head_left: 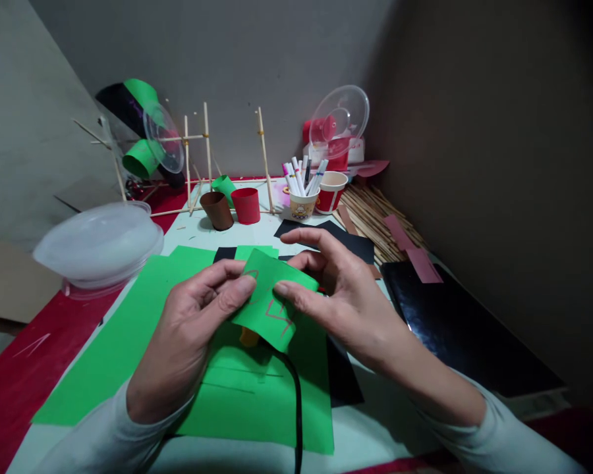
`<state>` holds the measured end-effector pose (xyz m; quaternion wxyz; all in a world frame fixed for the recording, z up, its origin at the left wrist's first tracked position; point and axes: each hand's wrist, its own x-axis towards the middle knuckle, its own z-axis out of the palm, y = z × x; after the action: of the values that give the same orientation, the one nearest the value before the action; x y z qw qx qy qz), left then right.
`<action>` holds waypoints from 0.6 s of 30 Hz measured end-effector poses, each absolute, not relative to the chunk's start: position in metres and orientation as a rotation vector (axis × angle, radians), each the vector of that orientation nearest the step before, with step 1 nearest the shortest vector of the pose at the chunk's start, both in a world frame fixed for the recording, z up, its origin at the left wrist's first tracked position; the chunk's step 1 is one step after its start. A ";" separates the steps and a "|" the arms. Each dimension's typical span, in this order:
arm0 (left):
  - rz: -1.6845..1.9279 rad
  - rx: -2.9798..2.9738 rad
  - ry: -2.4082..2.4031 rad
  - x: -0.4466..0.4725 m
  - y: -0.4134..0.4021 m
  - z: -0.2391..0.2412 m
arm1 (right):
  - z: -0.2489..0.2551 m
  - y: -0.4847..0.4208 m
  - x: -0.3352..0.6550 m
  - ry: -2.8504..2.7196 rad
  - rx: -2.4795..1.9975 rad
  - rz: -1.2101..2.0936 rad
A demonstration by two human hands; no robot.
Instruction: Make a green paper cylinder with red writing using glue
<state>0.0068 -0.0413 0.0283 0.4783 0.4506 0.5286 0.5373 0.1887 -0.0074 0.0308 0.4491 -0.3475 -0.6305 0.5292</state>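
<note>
A small green paper piece (pixel 261 299) with reddish marks drawn on it is held up between both hands. My left hand (pixel 192 322) pinches its left edge, thumb on the front face. On the right, the thumb of my right hand (pixel 348 296) presses the front near the upper edge; some of its other fingers are behind the paper. Below lie large green paper sheets (pixel 128 316), with pencil-like lines drawn near the middle. Partly hidden under the held piece are an orange-yellow object (pixel 248 337) and a black cord (pixel 298 401) running to the front edge.
A stick frame (pixel 207 148) stands at the back left, with brown (pixel 217 210) and red (pixel 247 205) paper cups near it. Markers fill a paper cup (pixel 302 205). Wooden sticks (pixel 375 220) and a black glossy panel (pixel 464 322) lie right; plastic lids (pixel 99 243) are stacked left.
</note>
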 end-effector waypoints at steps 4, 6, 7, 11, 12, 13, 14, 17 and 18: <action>1.420 1.287 1.375 0.010 -0.043 0.030 | 0.028 -0.007 0.189 -1.602 -0.915 1.241; 1.464 1.404 1.456 0.012 -0.045 0.031 | 0.027 -0.008 0.189 -1.636 -0.958 1.181; 1.461 1.455 1.493 0.012 -0.046 0.032 | 0.027 -0.009 0.189 -1.648 -0.970 1.158; 1.372 1.572 1.584 0.011 -0.047 0.034 | 0.028 -0.013 0.188 -1.662 -0.957 1.089; 1.338 1.575 1.613 0.011 -0.046 0.035 | 0.028 -0.015 0.187 -1.661 -0.960 1.071; 1.313 1.575 1.642 0.012 -0.046 0.036 | 0.028 -0.016 0.187 -1.657 -0.969 1.057; 1.299 1.570 1.673 0.012 -0.046 0.036 | 0.028 -0.017 0.187 -1.652 -0.979 1.049; 1.295 1.577 1.713 0.013 -0.045 0.037 | 0.027 -0.020 0.186 -1.626 -1.000 1.069; 1.292 1.599 1.712 0.013 -0.044 0.037 | 0.027 -0.020 0.185 -1.620 -1.003 1.091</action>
<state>0.0132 -0.0442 0.0365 0.2309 0.5817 0.6225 0.4700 0.1850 -0.0202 0.0270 0.4557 -0.4066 -0.6568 0.4423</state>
